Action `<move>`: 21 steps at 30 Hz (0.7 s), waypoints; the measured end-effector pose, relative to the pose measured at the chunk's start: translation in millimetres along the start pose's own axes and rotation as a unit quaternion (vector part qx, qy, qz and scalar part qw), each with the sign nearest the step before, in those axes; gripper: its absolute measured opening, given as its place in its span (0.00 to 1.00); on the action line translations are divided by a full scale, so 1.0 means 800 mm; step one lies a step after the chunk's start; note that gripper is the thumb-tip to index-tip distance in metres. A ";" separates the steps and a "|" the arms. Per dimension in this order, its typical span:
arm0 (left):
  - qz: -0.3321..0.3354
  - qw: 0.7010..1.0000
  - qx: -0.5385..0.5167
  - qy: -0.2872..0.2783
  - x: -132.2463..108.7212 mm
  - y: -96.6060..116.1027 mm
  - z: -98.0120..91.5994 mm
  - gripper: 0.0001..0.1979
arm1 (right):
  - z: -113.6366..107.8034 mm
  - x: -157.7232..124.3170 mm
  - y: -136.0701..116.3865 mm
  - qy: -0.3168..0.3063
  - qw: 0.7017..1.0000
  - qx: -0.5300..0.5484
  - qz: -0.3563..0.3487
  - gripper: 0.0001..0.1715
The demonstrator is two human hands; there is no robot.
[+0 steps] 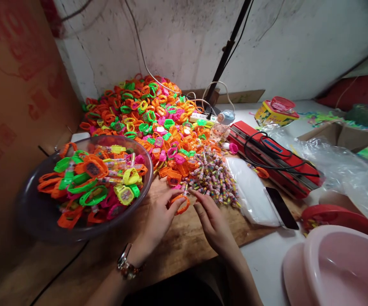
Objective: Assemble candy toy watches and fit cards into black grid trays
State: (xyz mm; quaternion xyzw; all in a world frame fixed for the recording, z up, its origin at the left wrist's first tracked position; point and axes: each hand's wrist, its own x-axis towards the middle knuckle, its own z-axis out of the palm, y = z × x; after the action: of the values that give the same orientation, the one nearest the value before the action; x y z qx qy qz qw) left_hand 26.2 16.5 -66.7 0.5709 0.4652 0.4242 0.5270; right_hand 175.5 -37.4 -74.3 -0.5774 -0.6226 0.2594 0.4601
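My left hand (161, 214) pinches an orange toy watch (182, 205), its looped strap hanging below the fingertips. A small clear-wrapped candy roll (185, 189) sits at the top of this watch, by the fingers. Just right of it is my right hand (211, 219), fingers stretched and thumb apart from the forefinger. I see nothing held in the right hand; whether its fingertip touches the candy roll is unclear. Beyond both hands lies a heap of wrapped candy rolls (216, 178). A large heap of colourful toy watches (152, 110) rises behind, against the wall.
At left, a dark plastic basin (27, 212) holds toy watches with candy rolls. Clear plastic bags (250, 191) and a phone (281, 208) lie right of the candy. Farther right are a red bag sealer (273, 157), a yellow tub (275, 114) and a pink basin (311, 255).
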 end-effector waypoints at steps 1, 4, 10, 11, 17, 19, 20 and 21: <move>0.004 1.000 0.010 0.004 0.000 0.001 -0.002 0.08 | 0.000 -0.001 0.001 -0.010 1.000 -0.021 -0.018 0.22; 0.032 0.997 0.068 0.015 -0.001 0.000 -0.009 0.05 | 0.001 -0.004 0.003 -0.045 0.997 -0.039 -0.047 0.27; 0.095 0.987 0.125 0.044 -0.002 -0.005 -0.017 0.05 | 0.012 -0.009 0.002 -0.009 1.000 0.001 -0.013 0.20; 0.100 0.986 0.128 0.046 -0.002 -0.005 -0.018 0.04 | 0.014 -0.009 0.002 -0.008 1.000 0.007 -0.019 0.17; 0.103 0.982 0.148 0.057 -0.002 -0.005 -0.019 0.05 | 0.020 -0.010 0.011 -0.014 0.981 -0.146 -0.127 0.13; 0.103 0.980 0.158 0.062 -0.003 -0.005 -0.019 0.04 | 0.022 -0.010 0.012 -0.003 0.954 -0.244 -0.172 0.17; 0.101 0.979 0.166 0.064 -0.003 -0.004 -0.019 0.04 | 0.023 -0.011 0.011 0.001 0.938 -0.291 -0.187 0.18; 0.094 0.977 0.179 0.065 -0.002 -0.004 -0.019 0.04 | 0.025 -0.011 0.010 0.005 0.922 -0.335 -0.196 0.18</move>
State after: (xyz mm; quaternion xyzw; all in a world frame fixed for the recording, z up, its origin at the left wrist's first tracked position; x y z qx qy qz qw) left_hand 10.9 17.7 -68.5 0.6684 0.5111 0.4179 0.3425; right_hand 161.3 -39.9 -92.2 -0.5652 -0.7718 -0.0624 0.2844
